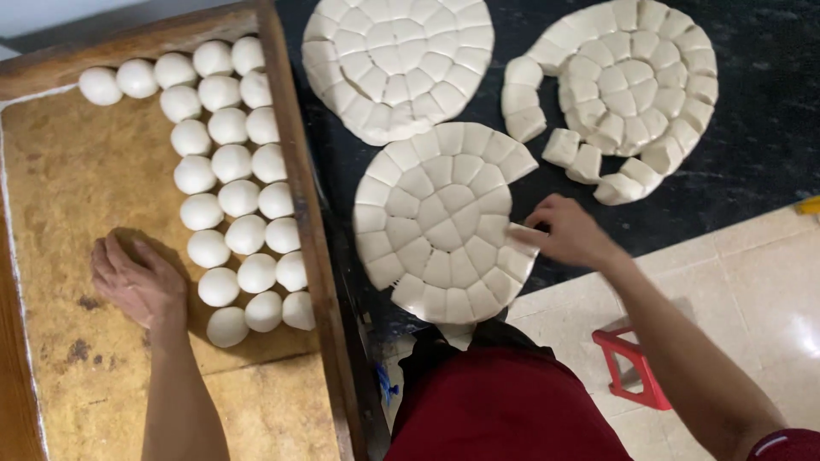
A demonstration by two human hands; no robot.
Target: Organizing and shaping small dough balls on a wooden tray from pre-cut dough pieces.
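The left hand [137, 282] cups palm-down on the wooden tray [77, 171]; whatever it covers is hidden. Just right, dough balls [235, 196] stand in rows. On the dark surface [760, 145], the right hand [571, 230] pinches a cut piece [523, 235] at the nearest dough disc [440, 222].

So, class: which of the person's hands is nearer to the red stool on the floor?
The right. The right hand is at the edge of the nearest cut dough disc, above and just left of the red stool; the left hand rests palm-down in the wooden tray, far across.
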